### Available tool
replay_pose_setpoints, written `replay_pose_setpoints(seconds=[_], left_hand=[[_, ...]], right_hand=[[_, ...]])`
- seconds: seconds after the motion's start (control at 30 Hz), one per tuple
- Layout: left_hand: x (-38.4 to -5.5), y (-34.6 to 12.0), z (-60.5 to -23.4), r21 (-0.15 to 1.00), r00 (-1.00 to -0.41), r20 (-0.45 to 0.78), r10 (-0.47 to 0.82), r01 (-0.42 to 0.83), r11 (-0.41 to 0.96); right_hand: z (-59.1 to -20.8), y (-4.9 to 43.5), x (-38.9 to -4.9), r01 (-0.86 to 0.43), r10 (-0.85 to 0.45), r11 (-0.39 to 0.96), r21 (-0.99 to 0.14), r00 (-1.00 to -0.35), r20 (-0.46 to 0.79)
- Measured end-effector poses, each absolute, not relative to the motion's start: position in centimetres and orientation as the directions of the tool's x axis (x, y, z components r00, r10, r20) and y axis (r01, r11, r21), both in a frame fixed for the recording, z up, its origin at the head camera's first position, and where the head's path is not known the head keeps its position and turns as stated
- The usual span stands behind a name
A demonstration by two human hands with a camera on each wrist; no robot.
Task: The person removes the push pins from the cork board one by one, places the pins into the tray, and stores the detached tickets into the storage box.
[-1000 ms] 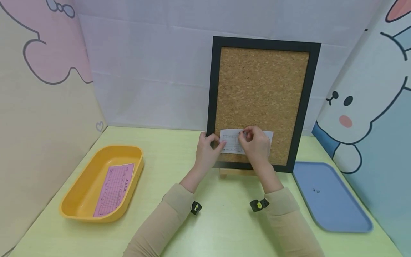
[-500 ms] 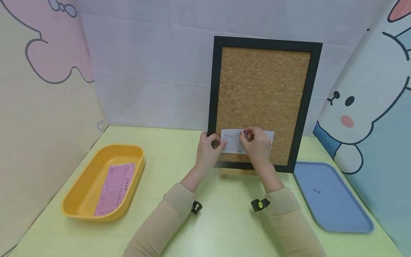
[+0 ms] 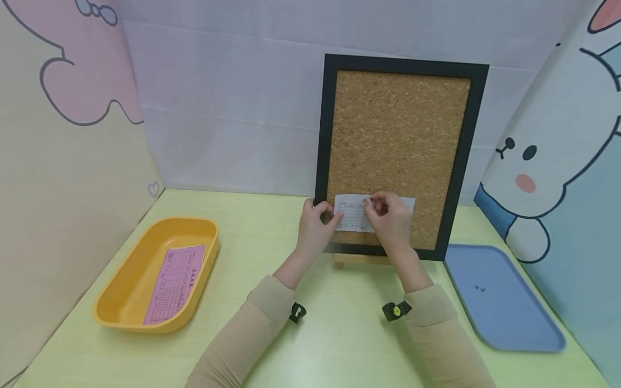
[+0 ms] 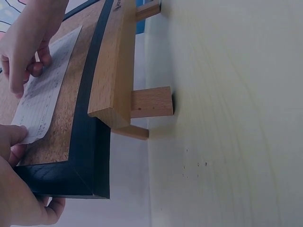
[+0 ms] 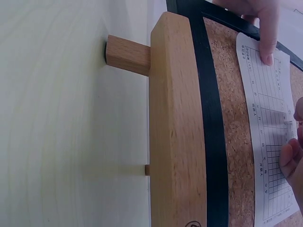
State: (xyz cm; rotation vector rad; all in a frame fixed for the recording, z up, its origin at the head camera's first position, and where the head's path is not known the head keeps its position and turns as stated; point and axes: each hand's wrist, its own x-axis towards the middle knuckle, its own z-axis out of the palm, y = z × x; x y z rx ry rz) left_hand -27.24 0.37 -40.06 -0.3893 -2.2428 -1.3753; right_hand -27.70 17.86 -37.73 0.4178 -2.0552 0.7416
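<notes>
A framed corkboard (image 3: 400, 129) with a black border stands upright on a wooden easel (image 5: 177, 123). Low on the cork lies a white printed slip (image 3: 351, 215). My left hand (image 3: 314, 229) grips the frame's lower left side, its thumb pressing the slip's left end and its fingers reaching behind the frame. Over the slip's upper middle, my right hand (image 3: 392, 221) pinches a small push pin (image 5: 288, 123) between thumb and forefinger. The pin is mostly hidden by the fingertips, and the hand covers part of the slip's right half.
A yellow tray (image 3: 206, 269) on the left holds a pink printed slip (image 3: 174, 283). To the right, a blue tray (image 3: 514, 307) carries a few tiny pins (image 3: 479, 288). White cloth (image 3: 233, 108) hangs behind the pale green table (image 3: 335, 345).
My right hand has shifted slightly to the right along the slip's upper part, still pinching the pin. My left hand keeps its grip on the frame.
</notes>
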Motion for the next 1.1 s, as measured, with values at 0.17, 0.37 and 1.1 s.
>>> replay_pose_setpoints(seconds=[0.17, 0.37, 1.1], left_hand=[[-27.2, 0.4, -40.0, 0.764, -0.847, 0.532, -0.016, 0.471, 0.441], [-26.7, 0.4, -39.5, 0.787, -0.866, 0.500, -0.029, 0.440, 0.431], [-24.6, -2.0, -36.8, 0.798, -0.881, 0.470, -0.046, 0.402, 0.448]], right_hand=[[-37.4, 18.2, -27.3, -0.540, -0.028, 0.767, -0.345, -0.566, 0.824], [-36.5, 18.8, -26.5, -0.523, -0.058, 0.791, -0.317, -0.580, 0.813], [-32.7, 21.7, -23.2, -0.621, -0.122, 0.741, -0.256, -0.499, 0.858]])
